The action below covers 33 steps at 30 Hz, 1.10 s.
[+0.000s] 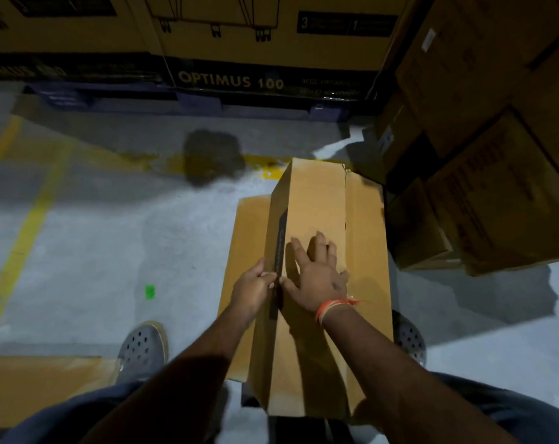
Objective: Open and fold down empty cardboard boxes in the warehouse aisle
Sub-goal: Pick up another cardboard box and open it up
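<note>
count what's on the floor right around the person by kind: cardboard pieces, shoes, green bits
cardboard pieces: 3 (box under the hands, flat sheet beneath it, flat piece at lower left)
shoes: 2 (left, right)
green bits: 1 (green scrap)
total: 6

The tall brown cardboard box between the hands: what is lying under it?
Under the tall brown cardboard box a flat brown cardboard sheet lies on the grey concrete floor. The box and both arms cover the rest of the sheet.
</note>
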### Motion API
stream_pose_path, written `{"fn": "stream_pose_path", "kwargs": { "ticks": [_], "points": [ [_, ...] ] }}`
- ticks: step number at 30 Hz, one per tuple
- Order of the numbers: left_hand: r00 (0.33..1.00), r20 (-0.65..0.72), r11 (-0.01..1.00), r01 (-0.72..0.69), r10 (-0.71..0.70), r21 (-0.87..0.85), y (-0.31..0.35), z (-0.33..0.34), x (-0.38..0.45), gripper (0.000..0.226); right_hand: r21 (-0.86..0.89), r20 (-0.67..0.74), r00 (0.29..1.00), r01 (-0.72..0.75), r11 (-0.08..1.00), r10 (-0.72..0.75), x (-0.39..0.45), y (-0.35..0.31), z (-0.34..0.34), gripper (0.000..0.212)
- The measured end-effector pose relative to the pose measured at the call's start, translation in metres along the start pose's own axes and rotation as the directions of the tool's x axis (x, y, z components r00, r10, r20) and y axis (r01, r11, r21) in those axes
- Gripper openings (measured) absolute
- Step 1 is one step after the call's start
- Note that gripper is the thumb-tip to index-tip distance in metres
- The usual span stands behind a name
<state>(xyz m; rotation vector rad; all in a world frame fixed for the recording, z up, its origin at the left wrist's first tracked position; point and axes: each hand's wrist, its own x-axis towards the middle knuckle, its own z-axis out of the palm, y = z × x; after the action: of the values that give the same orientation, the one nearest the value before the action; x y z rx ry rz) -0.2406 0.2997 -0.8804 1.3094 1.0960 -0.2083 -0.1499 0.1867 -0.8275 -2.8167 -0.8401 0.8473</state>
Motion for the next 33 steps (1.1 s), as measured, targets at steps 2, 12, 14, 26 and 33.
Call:
{"fn": "stream_pose_path", "kwargs": {
  "ticks": [2,12,14,26,33],
  "points": [
    [0.999,0.037,1.000,-0.021,0.021,-0.013,0.000,-0.003,-0.005,0.061,0.011,0.050,0.997,-0.057,0.998,0.056,-0.001,0.010,0.007,0.097],
    [0.978,0.112,0.956,-0.199,0.179,0.217,0.004,0.031,-0.021,0.059,-0.039,-0.028,0.983,-0.182,0.983,0.181,-0.020,0.037,-0.015,0.092],
    [0.980,-0.047,0.902,-0.159,0.193,0.400,-0.007,0.034,-0.011,0.070,-0.089,-0.067,0.967,-0.251,0.964,0.245,-0.022,0.051,-0.016,0.085],
    [0.984,0.134,0.986,0.132,-0.118,-0.100,-0.012,0.053,-0.009,0.096,-0.081,-0.172,0.983,-0.080,0.993,0.065,-0.042,0.056,-0.017,0.078],
    [0.928,-0.373,0.943,0.113,0.012,0.313,0.052,-0.014,-0.070,0.080,0.224,-0.234,0.963,0.188,0.956,-0.135,-0.037,0.030,-0.017,0.069]
  ]
}}
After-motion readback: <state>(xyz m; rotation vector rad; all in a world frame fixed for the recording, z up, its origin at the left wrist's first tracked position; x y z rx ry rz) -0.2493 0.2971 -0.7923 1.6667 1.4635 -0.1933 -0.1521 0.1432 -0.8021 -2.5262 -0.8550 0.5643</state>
